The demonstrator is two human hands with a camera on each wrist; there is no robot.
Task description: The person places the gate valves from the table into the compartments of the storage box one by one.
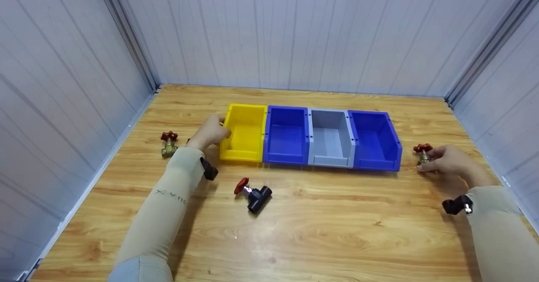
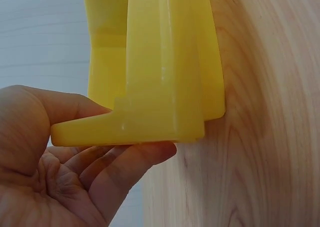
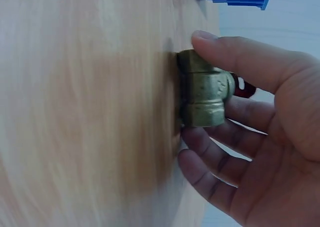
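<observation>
My left hand (image 1: 208, 132) grips the left side wall of the yellow bin (image 1: 246, 137). In the left wrist view, the thumb lies inside the wall of the bin (image 2: 150, 102) and the fingers are beneath its edge. Far to the right, my right hand (image 1: 452, 164) holds a brass valve (image 1: 423, 158) with a red handwheel, low at the tabletop. The right wrist view has the thumb on one end of the brass body (image 3: 205, 92) and fingers around the other; its handwheel is mostly hidden.
Joined to the yellow bin stand a blue bin (image 1: 286, 137), a grey bin (image 1: 328, 141) and another blue bin (image 1: 374, 143). Another brass valve (image 1: 169, 149) stands left of my left hand. A black tee-shaped valve (image 1: 257, 198) with a red handwheel lies before the bins. Panel walls enclose the table.
</observation>
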